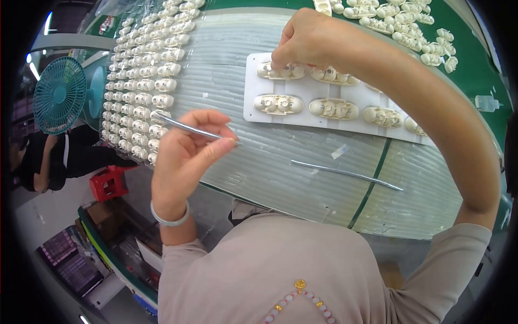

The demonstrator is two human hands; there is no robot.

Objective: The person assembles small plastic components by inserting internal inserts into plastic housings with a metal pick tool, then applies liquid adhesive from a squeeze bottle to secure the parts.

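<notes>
My left hand (183, 151) pinches thin metal tweezers (197, 129). My right hand (307, 40) presses fingertips together on a small white plastic piece (280, 70) in the white tray (251, 86). It seems light, hard and slippery, so I hold its sides.

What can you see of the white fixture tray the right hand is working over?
The white fixture tray is a flat rectangular plate of what looks like plastic, lying on the ribbed clear mat. It holds two rows of cream shell parts seated in nests. The right hand presses fingertips on the top-left part; the forearm hides part of the upper row and the tray's right end. The left hand does not touch it.
</notes>
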